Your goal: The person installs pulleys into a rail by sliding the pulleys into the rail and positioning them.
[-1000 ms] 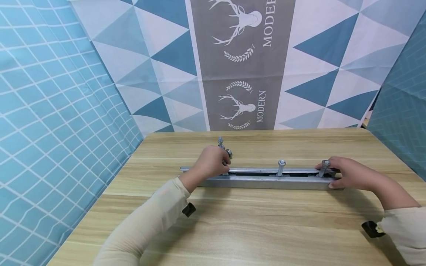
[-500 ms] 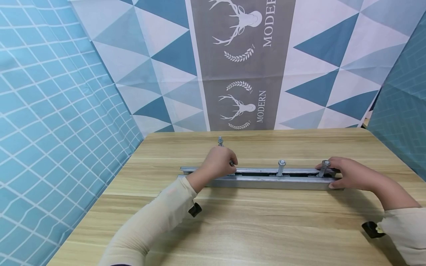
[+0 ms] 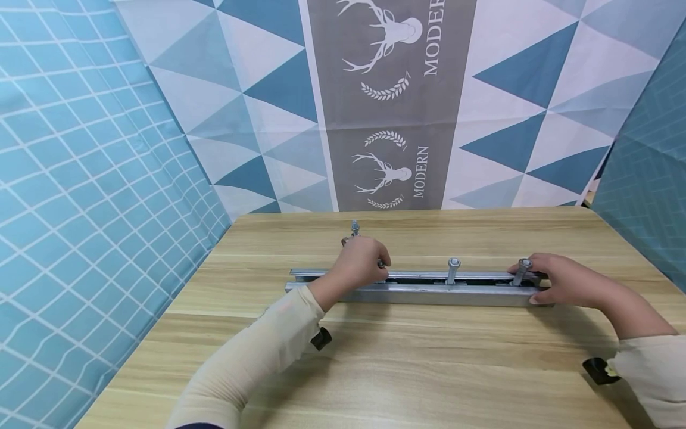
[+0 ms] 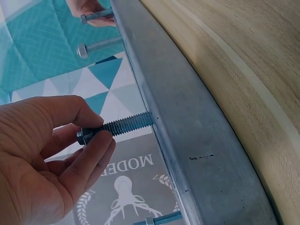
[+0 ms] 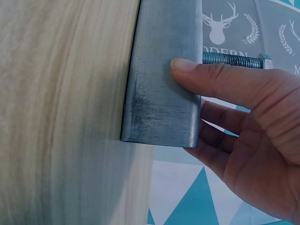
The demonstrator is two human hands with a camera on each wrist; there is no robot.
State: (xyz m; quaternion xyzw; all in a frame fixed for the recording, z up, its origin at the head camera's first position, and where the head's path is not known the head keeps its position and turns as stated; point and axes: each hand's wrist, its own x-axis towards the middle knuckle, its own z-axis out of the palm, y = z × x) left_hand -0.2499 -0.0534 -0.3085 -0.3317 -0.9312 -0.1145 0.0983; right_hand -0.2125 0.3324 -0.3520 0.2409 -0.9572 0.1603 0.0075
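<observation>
A long grey metal channel rail (image 3: pixel 455 295) lies across the wooden table, its slot facing up. My left hand (image 3: pixel 361 262) is over the left part of the rail. In the left wrist view its thumb and fingers pinch the head end of a threaded bolt (image 4: pixel 129 124) that stands in the slot. At the rail's right end my right hand (image 3: pixel 563 280) grips both sides, thumb on the near wall (image 5: pixel 164 93). Beside it stands another bolt (image 3: pixel 521 272), and a further bolt (image 3: pixel 452 271) stands nearer the middle. The left hand hides part of the slot.
Behind the left hand a bolt tip (image 3: pixel 355 227) shows, its lower part hidden. Patterned cloth (image 3: pixel 386 107) hangs along the table's back edge, with blue checked cloth (image 3: pixel 107 179) at the left. Black wrist devices (image 3: pixel 321 338) hang under the sleeves.
My left hand has slid to the right along the rail with the bolt in its fingers. A round metal end has come into sight behind it. The right hand stays put.
</observation>
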